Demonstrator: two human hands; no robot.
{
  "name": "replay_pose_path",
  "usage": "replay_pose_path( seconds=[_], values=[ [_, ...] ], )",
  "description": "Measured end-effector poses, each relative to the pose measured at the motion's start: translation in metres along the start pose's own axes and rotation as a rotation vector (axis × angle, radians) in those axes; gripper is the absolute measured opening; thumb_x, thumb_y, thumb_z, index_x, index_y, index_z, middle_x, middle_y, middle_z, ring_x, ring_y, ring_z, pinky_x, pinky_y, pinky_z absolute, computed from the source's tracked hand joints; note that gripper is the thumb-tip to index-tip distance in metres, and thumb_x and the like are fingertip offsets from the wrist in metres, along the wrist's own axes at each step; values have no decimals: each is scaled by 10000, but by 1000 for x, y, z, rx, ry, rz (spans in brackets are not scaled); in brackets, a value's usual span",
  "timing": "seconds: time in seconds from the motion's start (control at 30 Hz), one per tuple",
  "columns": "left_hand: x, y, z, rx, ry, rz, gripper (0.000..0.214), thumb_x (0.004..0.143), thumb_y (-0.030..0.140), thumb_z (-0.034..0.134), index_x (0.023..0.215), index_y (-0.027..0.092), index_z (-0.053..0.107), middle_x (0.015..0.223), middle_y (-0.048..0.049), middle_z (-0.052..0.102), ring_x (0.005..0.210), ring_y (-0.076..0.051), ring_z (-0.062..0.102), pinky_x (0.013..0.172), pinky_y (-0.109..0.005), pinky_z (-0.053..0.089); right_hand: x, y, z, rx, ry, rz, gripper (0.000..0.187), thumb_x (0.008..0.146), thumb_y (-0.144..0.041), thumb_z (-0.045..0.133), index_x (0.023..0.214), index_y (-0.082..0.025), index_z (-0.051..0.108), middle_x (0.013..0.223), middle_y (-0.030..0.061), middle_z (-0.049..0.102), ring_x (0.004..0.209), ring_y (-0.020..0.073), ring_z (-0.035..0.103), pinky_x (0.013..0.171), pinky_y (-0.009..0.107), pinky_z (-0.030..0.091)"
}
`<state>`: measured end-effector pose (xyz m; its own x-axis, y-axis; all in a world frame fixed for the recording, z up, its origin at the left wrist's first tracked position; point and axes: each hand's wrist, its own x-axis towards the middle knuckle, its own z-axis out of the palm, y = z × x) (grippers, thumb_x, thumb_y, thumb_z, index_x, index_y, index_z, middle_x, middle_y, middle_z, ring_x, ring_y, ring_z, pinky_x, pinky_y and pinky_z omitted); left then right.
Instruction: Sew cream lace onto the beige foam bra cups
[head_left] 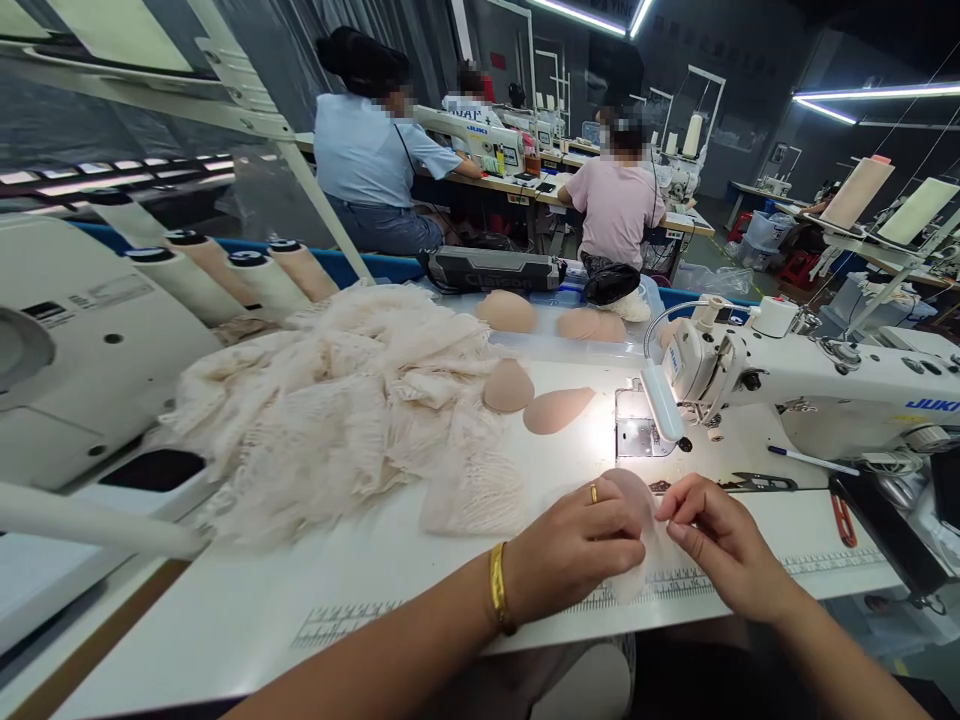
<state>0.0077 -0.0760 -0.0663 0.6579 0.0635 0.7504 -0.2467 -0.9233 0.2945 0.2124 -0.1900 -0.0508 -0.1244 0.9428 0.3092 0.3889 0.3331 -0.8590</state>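
My left hand [581, 545] is closed on a beige bra cup [631, 488], whose rounded top shows above the fingers. Thin, pale, see-through material [626, 585] hangs below that hand over the table's front edge. At the cup's right edge, my right hand [724, 545] has thumb and forefinger pinched together; whatever is between the fingertips is too small to make out. Two more bra cups, one rounded [508, 386] and one pointed [559, 411], lie on the table beyond my hands. The needle plate [643, 437] of the sewing machine [825, 385] is just past the held cup.
Cream lace fabric [337, 410] is heaped at the left. Stacked cups [591, 325] sit in a plastic tray at the back. A pen [814, 460], black snips [761, 482] and a red-orange tool [843, 520] lie right. Thread cones [214, 265] stand left; people work at machines beyond.
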Motion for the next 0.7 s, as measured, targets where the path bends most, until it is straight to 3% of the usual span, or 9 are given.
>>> replay_pose_path(
  seconds=[0.13, 0.23, 0.3, 0.37, 0.47, 0.5, 0.57, 0.6, 0.7],
  values=[
    [3, 1, 0, -56, 34, -8, 237, 957, 17, 488, 927, 200, 634, 845, -43, 697, 735, -148, 541, 726, -277, 501, -6, 5, 13, 39, -22, 51, 136, 1066, -259, 441, 936, -249, 481, 997, 46, 647, 797, 164, 597, 718, 318, 511],
    [3, 4, -3, -47, 41, -24, 277, 917, -20, 448, 925, 196, 622, 830, -40, 676, 743, -146, 553, 696, -266, 497, -6, 21, -1, -293, 10, -25, 133, 1039, -198, 407, 954, -245, 499, 906, 38, 614, 774, 186, 569, 685, 333, 490],
    [3, 5, -5, 3, 60, -48, 324, 873, -53, 418, 927, 193, 622, 817, -36, 654, 729, -145, 546, 669, -262, 487, -3, 33, -18, -529, 123, -53, 191, 1014, -154, 381, 877, -249, 475, 778, 9, 556, 682, 190, 518, 621, 334, 459],
    [3, 5, -6, 53, 90, -68, 359, 837, -70, 406, 941, 192, 627, 828, -33, 650, 723, -143, 543, 661, -262, 481, -1, 37, -32, -611, 188, -80, 205, 1016, -141, 385, 867, -251, 473, 806, 18, 583, 718, 202, 553, 648, 350, 478],
    [2, 3, -5, 69, 132, -122, 359, 831, -70, 423, 945, 190, 643, 853, -30, 665, 745, -140, 561, 688, -260, 488, 1, 24, -32, -522, 112, -186, 66, 1037, -206, 499, 1048, -257, 539, 1083, 74, 669, 1004, 243, 627, 856, 419, 523],
    [2, 3, -4, 55, 146, -152, 325, 855, -51, 452, 937, 191, 652, 857, -31, 667, 753, -139, 569, 694, -257, 492, 1, 17, -26, -493, 73, -224, 139, 1021, -274, 580, 1155, -265, 543, 1195, 96, 657, 1112, 267, 607, 936, 456, 508],
    [2, 2, -4, -21, 172, -238, 203, 910, 31, 550, 918, 191, 675, 867, -36, 672, 771, -140, 594, 702, -251, 501, 1, 5, -9, -467, 33, -267, 475, 938, -417, 722, 1334, -273, 505, 1344, 134, 595, 1243, 319, 540, 1037, 520, 454],
    [2, 2, -4, -82, 178, -293, 127, 922, 90, 609, 904, 190, 686, 868, -37, 674, 776, -140, 605, 701, -248, 503, 2, 1, 0, -444, 37, -256, 504, 928, -444, 729, 1349, -275, 510, 1333, 134, 596, 1234, 322, 540, 1035, 520, 450],
    [3, 1, -3, -361, 154, -599, 102, 904, 265, 723, 865, 177, 692, 805, -16, 663, 731, -137, 600, 658, -238, 477, 9, 2, 21, -213, 96, -47, 153, 1033, -394, 559, 1073, -256, 612, 995, 56, 649, 938, 232, 607, 838, 389, 503]
  ],
)
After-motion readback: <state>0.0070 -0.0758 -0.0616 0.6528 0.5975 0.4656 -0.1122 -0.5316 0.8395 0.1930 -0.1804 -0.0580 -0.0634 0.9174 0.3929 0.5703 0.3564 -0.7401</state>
